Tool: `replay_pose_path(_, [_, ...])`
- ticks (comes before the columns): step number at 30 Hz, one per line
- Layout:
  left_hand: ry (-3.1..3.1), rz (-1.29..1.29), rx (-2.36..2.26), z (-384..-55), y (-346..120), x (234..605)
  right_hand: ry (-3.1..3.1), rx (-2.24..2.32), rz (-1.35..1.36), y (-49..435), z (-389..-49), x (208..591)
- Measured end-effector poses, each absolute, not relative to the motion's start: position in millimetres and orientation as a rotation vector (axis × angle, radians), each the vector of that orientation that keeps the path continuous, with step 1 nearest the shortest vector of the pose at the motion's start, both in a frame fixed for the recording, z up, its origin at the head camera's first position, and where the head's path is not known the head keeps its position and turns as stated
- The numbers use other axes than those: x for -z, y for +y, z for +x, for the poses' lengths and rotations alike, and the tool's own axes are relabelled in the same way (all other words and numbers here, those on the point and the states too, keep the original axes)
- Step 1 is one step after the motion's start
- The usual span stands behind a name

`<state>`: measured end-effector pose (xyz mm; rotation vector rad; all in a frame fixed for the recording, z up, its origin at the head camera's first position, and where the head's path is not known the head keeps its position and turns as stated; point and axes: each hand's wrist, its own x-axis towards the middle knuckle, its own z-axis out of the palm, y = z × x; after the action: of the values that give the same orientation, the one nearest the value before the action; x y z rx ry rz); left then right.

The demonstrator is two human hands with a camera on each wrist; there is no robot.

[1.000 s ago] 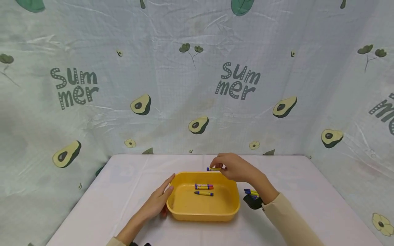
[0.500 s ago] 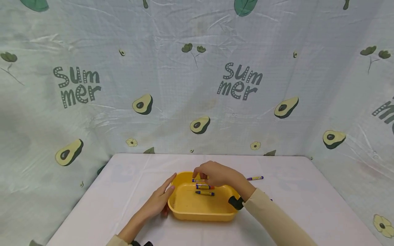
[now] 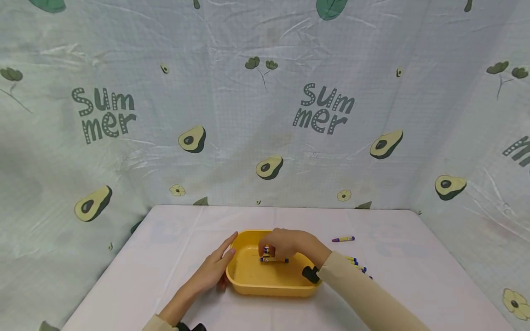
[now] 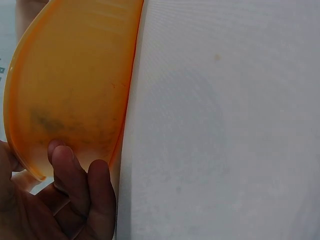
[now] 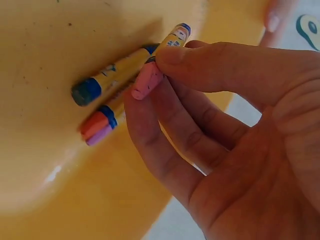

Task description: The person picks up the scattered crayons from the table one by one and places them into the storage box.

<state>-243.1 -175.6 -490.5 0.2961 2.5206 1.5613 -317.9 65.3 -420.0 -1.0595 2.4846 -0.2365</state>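
A yellow plastic basin stands on the white-covered table. My left hand grips its left side, the thumb at the rim and fingers against the outer wall. Inside the basin, my right hand pinches a pink crayon between thumb and index finger, low over other crayons. Beneath it lie a dark green-ended crayon and, beside that, red and purple crayons close together, partly covered by my fingers.
To the right of the basin, a purple crayon lies on the table. Several more crayons lie nearer, partly hidden by the right sleeve. A cloth printed with avocados hangs behind the table.
My right hand has carried the crayon from beyond the basin's back rim, leftward and down into the basin. The left hand keeps its grip. The crayons on the right have come more into view.
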Motion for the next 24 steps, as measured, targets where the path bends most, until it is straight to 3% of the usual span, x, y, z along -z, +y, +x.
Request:
replay_pose_path(16, [2.54,0.321,-1.539,-242,-176,489,2.515,0.185,-0.973,60,-312,422])
replay_pose_path(24, [2.537,0.314,-1.557,-241,-177,491,2.553,0.343,-1.129,86,-314,402])
